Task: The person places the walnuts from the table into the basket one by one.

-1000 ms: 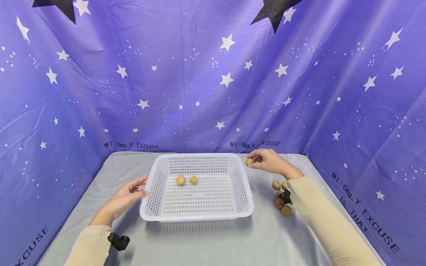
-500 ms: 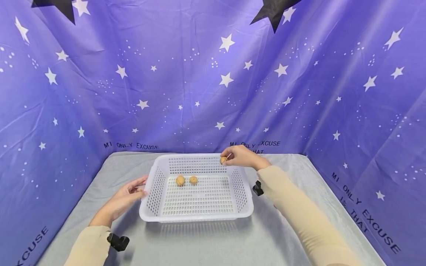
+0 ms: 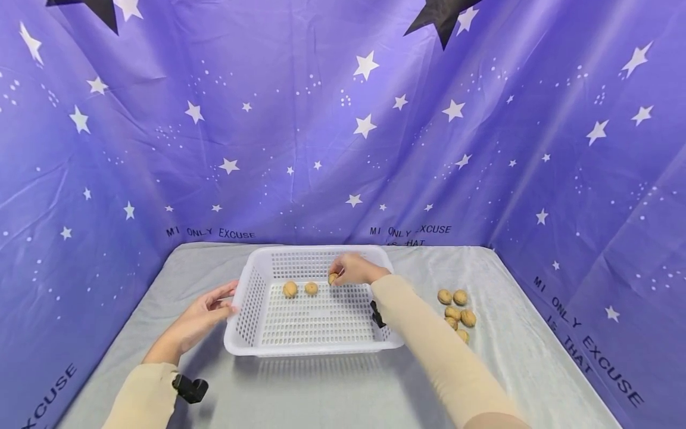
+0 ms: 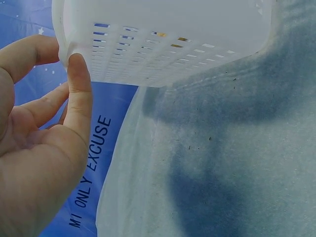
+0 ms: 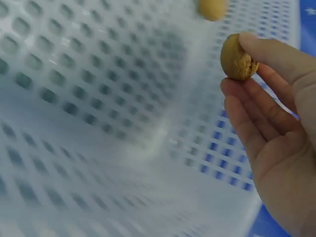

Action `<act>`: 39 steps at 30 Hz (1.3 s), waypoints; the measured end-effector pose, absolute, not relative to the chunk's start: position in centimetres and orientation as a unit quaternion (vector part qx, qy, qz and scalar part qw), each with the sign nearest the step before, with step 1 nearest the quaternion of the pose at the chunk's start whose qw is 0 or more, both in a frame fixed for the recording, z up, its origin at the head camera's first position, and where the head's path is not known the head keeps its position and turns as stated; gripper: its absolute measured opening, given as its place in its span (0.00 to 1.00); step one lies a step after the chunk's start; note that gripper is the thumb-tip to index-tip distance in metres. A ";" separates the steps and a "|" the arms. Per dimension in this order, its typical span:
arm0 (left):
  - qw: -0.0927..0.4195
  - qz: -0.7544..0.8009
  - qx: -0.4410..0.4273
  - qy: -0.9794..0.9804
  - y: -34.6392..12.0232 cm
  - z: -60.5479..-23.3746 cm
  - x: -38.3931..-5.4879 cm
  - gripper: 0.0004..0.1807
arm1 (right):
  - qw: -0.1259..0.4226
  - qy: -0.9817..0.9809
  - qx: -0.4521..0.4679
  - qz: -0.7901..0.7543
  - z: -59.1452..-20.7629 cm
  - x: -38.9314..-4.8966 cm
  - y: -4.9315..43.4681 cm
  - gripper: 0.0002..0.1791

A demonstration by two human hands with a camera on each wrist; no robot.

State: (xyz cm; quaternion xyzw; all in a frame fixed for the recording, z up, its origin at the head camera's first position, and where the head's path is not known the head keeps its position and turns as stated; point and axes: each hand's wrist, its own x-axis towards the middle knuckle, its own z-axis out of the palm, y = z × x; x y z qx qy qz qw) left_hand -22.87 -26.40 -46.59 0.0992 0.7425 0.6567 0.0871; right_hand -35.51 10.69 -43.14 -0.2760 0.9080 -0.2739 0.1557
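A white perforated plastic basket (image 3: 321, 350) stands on the cloth-covered table. Two walnuts lie on its floor toward the back: a left walnut (image 3: 290, 289) and a right walnut (image 3: 311, 288). My right hand (image 3: 355, 269) is inside the basket near its back wall, pinching a third walnut (image 5: 239, 58) between thumb and fingers. In the head view this nut is partly covered by the fingertips. At the basket's left side, my left hand (image 3: 206, 313) holds the rim with thumb and fingertips; the left wrist view shows the thumb (image 4: 80, 74) against the rim.
Several walnuts (image 3: 452, 312) are grouped on the grey cloth (image 3: 321, 396) right of the basket, some partly behind the right sleeve (image 3: 429, 339). A purple star-patterned curtain (image 3: 300, 137) encloses the table at the back and both sides.
My right hand has carried its walnut leftward over the basket's right rim and down inside, beside the other two. The walnut group outside is uncovered again. My left hand stays put.
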 end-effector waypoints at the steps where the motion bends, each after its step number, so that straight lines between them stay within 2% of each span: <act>1: 0.086 0.656 0.100 0.743 -26.4 -46.6 -22.9 0.40 | 0.155 0.908 -0.271 -0.279 -43.7 -35.6 10.5 0.18; 8: 0.087 0.659 0.104 0.740 -26.1 -46.5 -22.9 0.40 | 0.156 0.916 -0.237 -0.283 -45.8 -35.1 9.7 0.18; 13: 0.087 0.659 0.104 0.740 -26.1 -46.4 -23.0 0.40 | 0.153 0.920 -0.232 -0.278 -45.9 -34.9 9.5 0.18; 16: 0.085 0.659 0.102 0.741 -26.1 -46.3 -23.0 0.40 | 0.160 0.918 -0.233 -0.278 -45.6 -34.8 9.6 0.22; 20: 0.084 0.660 0.101 0.740 -26.1 -46.2 -22.9 0.40 | 0.174 0.915 -0.236 -0.275 -44.8 -34.7 9.9 0.26; 25: 0.082 0.660 0.098 0.740 -26.2 -46.2 -22.8 0.40 | 0.178 0.910 -0.260 -0.269 -42.7 -34.7 10.5 0.26; 31: 0.082 0.662 0.102 0.738 -26.5 -46.6 -23.0 0.40 | 0.156 0.907 -0.291 -0.263 -39.5 -34.6 11.5 0.23; 39: 0.085 0.662 0.105 0.737 -26.5 -46.9 -22.9 0.40 | 0.131 0.913 -0.285 -0.260 -38.1 -34.0 13.8 0.25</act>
